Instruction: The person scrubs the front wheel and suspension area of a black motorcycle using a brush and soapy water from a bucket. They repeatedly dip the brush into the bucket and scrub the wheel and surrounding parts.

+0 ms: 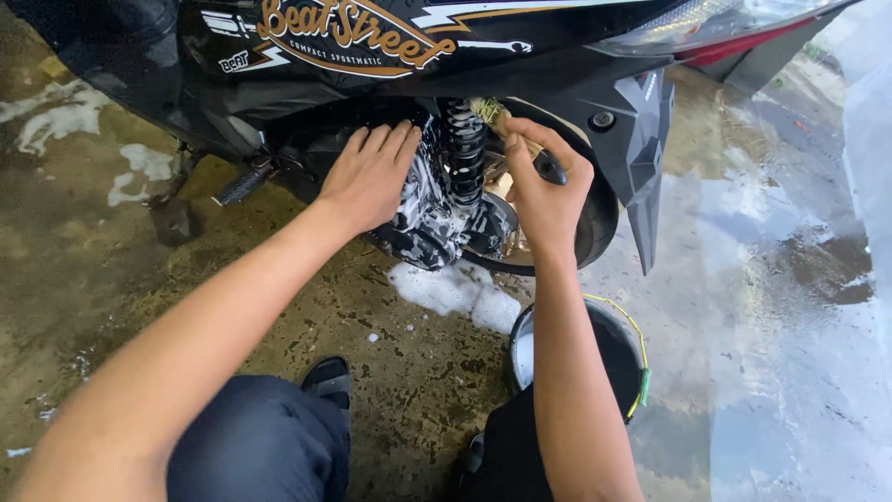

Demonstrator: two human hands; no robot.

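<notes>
Right hand (546, 191) grips a black-handled brush (502, 125), bristles against the scooter's black shock spring (464, 149); left hand (372, 177) lies flat, fingers spread, on the soapy engine casing (429, 218) beside it; bucket (621, 349) below.

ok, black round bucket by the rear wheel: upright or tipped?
Upright. The black round bucket stands on the wet concrete floor, rim and yellow wire handle facing up. Contents: cannot tell; the right forearm covers much of it.

Soft, even daylight fills the scene, brightest at the right, where the wet floor (790, 279) glares pale. Deep shadow sits under the scooter (307, 93). Focus is fairly sharp, with slight wide-angle stretching at the edges.
</notes>
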